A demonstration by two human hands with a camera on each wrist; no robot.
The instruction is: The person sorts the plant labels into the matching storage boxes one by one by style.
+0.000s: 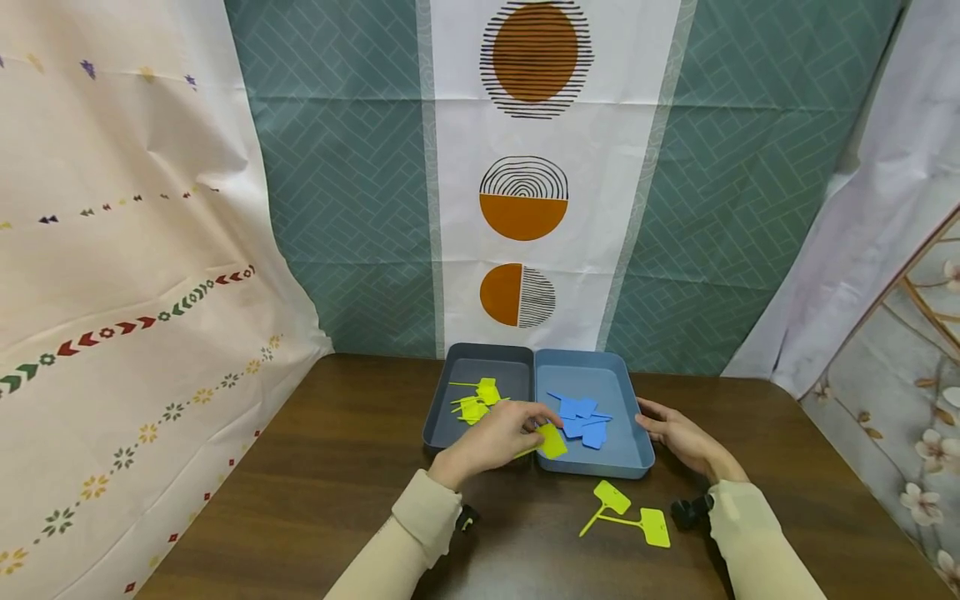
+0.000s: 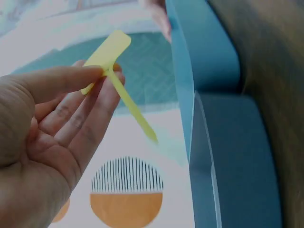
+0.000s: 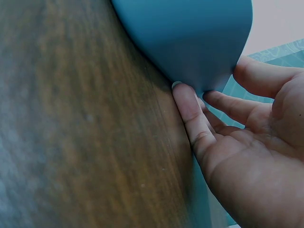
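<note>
My left hand (image 1: pixel 491 437) pinches a yellow T-shaped plant label (image 1: pixel 553 442) between thumb and fingers, above the inner walls of two adjoining trays. In the left wrist view the stem of that plant label (image 2: pixel 132 111) points down and away from the fingertips. My right hand (image 1: pixel 681 439) touches the outer right wall of the blue tray (image 1: pixel 626 400), its fingertips against the side in the right wrist view. Several blue plant labels (image 1: pixel 583 417) lie overlapping in the blue tray. Several yellow plant labels (image 1: pixel 474 408) lie in the dark grey tray (image 1: pixel 438 408).
Two more yellow plant labels, one (image 1: pixel 612 497) tilted and one (image 1: pixel 655 527) flatter, lie on the brown wooden table (image 1: pixel 315 492) in front of the blue tray. Behind the trays hangs a green and white patterned curtain (image 1: pixel 352 208). Pale cloths hang at both sides.
</note>
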